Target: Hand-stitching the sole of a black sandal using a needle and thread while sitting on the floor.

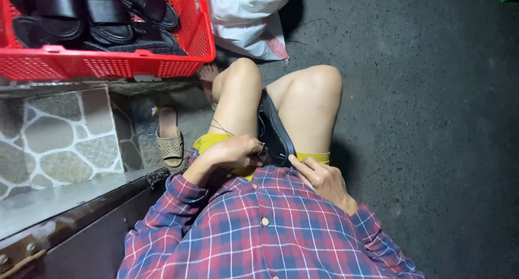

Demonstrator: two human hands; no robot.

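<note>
Black leather sandal wedged between the knees. Left hand fingers curled shut at its edge (thin thread visible); right hand fingers loosely bent, index touching the sole.

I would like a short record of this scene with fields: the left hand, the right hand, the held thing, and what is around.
left hand: left hand closed at the heel end of the black leather sandal, thin thread nearby
right hand: right hand fingers touch the sandal's edge
held thing: sandal stands on edge between the knees
left side: red plastic basket holding black sandals; beige woven slipper on the ground
far side: white plastic sack
clothing: plaid shirt, yellow shorts
</note>
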